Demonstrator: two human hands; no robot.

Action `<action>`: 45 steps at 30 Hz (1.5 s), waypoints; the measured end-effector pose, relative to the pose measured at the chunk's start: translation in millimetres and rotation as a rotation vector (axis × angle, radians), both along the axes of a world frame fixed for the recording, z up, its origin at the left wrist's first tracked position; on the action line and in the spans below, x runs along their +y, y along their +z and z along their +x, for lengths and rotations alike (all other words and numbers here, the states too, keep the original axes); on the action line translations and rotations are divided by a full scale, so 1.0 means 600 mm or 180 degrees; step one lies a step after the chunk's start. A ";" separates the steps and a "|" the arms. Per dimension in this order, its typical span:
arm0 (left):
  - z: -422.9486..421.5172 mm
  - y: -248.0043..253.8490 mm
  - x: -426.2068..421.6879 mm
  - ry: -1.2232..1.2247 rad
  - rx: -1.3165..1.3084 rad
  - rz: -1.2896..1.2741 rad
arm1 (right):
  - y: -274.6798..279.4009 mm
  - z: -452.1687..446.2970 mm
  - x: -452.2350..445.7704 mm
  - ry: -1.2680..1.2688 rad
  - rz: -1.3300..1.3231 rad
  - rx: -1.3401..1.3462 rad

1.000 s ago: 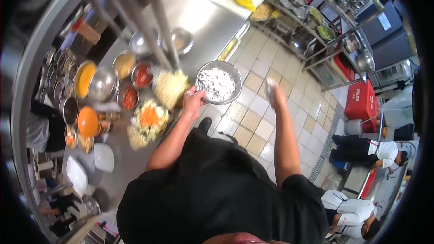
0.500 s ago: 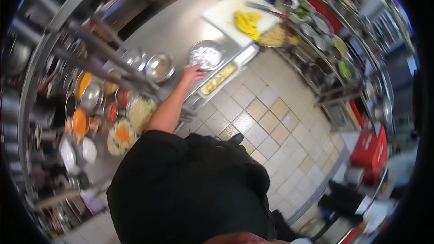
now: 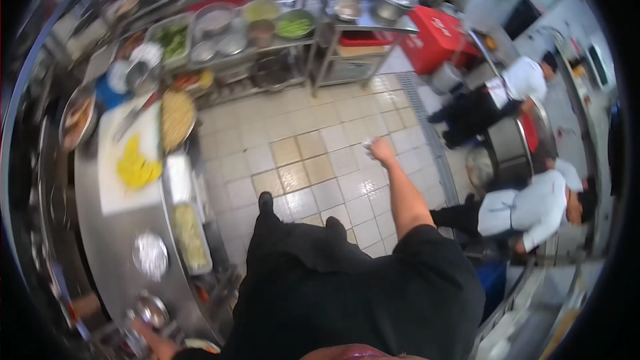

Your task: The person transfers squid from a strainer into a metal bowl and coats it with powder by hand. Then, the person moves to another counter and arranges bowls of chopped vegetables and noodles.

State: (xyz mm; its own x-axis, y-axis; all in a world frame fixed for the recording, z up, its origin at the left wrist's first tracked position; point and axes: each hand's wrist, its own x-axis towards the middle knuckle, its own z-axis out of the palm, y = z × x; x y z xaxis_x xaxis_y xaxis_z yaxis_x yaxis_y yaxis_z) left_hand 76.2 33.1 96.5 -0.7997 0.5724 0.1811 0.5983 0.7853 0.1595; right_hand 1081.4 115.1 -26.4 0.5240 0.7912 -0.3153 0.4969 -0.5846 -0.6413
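At the lower left, my left hand (image 3: 152, 339) reaches over the steel counter, its blurred fingers stretched out beside a shiny metal bowl (image 3: 152, 310). Whether it touches the bowl, I cannot tell. Farther up the counter is a round metal bowl with white contents (image 3: 151, 255). My right hand (image 3: 381, 151) is held out over the tiled floor with its fingers closed. Something small and pale shows at its fingertips, too blurred to name.
A white cutting board (image 3: 112, 193) holds yellow pieces (image 3: 138, 165) and a knife (image 3: 132, 123). A long tray (image 3: 193, 243) lines the counter edge. Shelves with food containers (image 3: 293, 25) stand ahead, near a red box (image 3: 437, 40). Two people in white tops (image 3: 523, 83) work at right.
My view has swung right, so the counter now lies at left. My left hand has moved from the bowl with white contents towards the shiny bowl. My right hand has come into view.
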 end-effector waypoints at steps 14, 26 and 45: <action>0.109 0.045 0.173 0.0549 0.0197 -0.0242 | 0.062 -0.006 -0.016 -0.1244 -0.0925 0.0998; 0.269 0.183 0.289 0.0371 0.0991 0.0775 | -0.007 0.156 0.132 -0.1359 -0.0403 0.0982; 1.734 0.069 0.853 -0.6277 -0.2765 0.0199 | 0.197 0.405 0.483 -0.1691 0.1537 0.3362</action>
